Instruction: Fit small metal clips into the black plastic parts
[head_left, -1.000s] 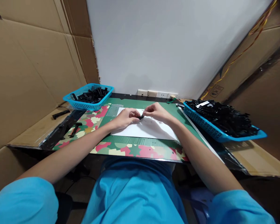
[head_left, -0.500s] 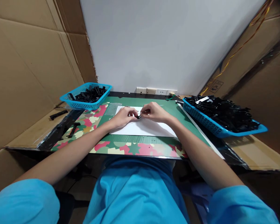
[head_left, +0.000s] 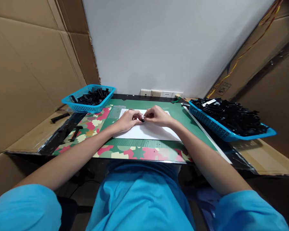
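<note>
My left hand (head_left: pixel 129 121) is closed on a small black plastic part (head_left: pixel 142 120), pinched between thumb and fingers; most of the part is hidden. Close against it, my right hand (head_left: pixel 157 116) pinches a thin, light-coloured tool like tweezers, whose tip meets the black part. Its exact kind is too small to make out. Both hands rest over a white sheet (head_left: pixel 144 133) that lies on the green mat (head_left: pixel 183 118). Tiny specks lie on the sheet behind the fingers.
A blue basket (head_left: pixel 103 107) of black plastic parts stands at the back left, and a fuller blue basket (head_left: pixel 221 132) at the right. Loose black parts (head_left: pixel 75 133) lie on the left. A clear bag (head_left: pixel 117 111) lies behind my left hand. Cardboard walls flank the table.
My right hand has shifted very slightly left, towards the black part. My left hand keeps its pinch almost unmoved.
</note>
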The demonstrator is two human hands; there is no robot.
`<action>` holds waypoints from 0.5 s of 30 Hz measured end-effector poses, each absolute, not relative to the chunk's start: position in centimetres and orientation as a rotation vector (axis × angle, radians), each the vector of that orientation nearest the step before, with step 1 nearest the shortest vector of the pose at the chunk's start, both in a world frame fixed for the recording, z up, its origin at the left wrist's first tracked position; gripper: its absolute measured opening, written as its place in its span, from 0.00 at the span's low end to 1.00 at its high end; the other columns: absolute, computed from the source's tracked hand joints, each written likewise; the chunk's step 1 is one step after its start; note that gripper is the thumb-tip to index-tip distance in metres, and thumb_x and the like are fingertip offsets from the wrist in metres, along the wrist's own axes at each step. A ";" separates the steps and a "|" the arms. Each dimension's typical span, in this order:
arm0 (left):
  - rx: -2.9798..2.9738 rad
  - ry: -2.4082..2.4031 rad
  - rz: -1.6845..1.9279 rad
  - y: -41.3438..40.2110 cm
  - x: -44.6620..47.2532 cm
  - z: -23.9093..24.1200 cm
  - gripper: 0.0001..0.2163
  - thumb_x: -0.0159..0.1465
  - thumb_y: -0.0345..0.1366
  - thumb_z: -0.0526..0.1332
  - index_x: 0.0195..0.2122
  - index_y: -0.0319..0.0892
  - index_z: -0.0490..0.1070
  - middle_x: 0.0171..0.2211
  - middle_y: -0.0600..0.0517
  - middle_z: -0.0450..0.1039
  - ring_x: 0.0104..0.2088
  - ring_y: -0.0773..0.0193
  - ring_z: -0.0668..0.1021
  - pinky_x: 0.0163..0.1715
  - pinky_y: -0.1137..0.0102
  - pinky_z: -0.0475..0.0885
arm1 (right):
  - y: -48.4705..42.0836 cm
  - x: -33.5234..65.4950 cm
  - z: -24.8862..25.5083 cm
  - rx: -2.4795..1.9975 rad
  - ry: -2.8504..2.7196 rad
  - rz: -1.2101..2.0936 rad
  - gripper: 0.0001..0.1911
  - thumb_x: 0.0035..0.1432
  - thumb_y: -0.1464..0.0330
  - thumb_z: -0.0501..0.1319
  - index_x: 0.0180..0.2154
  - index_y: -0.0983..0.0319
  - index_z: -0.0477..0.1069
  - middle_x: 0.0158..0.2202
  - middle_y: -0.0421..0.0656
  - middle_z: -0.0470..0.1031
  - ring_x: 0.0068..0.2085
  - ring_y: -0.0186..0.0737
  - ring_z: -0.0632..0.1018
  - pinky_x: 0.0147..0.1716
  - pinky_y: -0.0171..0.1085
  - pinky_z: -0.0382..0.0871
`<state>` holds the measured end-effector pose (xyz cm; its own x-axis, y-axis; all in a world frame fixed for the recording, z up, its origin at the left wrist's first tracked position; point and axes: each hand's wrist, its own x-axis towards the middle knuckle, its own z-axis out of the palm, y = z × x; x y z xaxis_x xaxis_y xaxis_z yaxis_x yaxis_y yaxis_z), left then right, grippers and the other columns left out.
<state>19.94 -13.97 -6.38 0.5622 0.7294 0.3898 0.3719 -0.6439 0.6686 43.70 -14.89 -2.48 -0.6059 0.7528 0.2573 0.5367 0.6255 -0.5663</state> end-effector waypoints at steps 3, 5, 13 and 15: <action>2.285 0.886 0.919 -13.9 20.0 -6.5 0.07 0.66 0.40 0.70 0.42 0.43 0.81 0.41 0.48 0.83 0.38 0.60 0.79 0.40 0.64 0.72 | -15.0 43.6 -2.4 -1.036 -2.360 0.611 0.13 0.61 0.65 0.63 0.32 0.67 0.83 0.23 0.39 0.65 0.29 0.33 0.56 0.29 0.40 0.46; 2.287 0.885 0.928 -13.8 20.0 -6.5 0.07 0.67 0.40 0.70 0.42 0.43 0.81 0.41 0.48 0.83 0.37 0.60 0.79 0.39 0.64 0.73 | -15.2 43.5 -2.3 -1.052 -2.349 0.601 0.13 0.61 0.66 0.63 0.31 0.67 0.83 0.22 0.38 0.64 0.28 0.33 0.56 0.29 0.41 0.45; 2.285 0.860 0.958 -14.1 20.0 -6.4 0.07 0.67 0.41 0.70 0.41 0.43 0.80 0.39 0.49 0.83 0.37 0.60 0.80 0.38 0.65 0.72 | -16.2 42.6 -2.0 -1.064 -2.335 0.457 0.08 0.56 0.69 0.65 0.30 0.65 0.82 0.24 0.41 0.71 0.30 0.35 0.60 0.32 0.40 0.49; 2.289 0.864 0.958 -14.1 20.0 -6.3 0.06 0.67 0.39 0.70 0.40 0.43 0.80 0.38 0.49 0.82 0.36 0.60 0.80 0.37 0.66 0.71 | -16.2 42.5 -2.2 -1.050 -2.339 0.431 0.08 0.56 0.70 0.64 0.30 0.65 0.82 0.25 0.42 0.71 0.30 0.35 0.61 0.32 0.39 0.50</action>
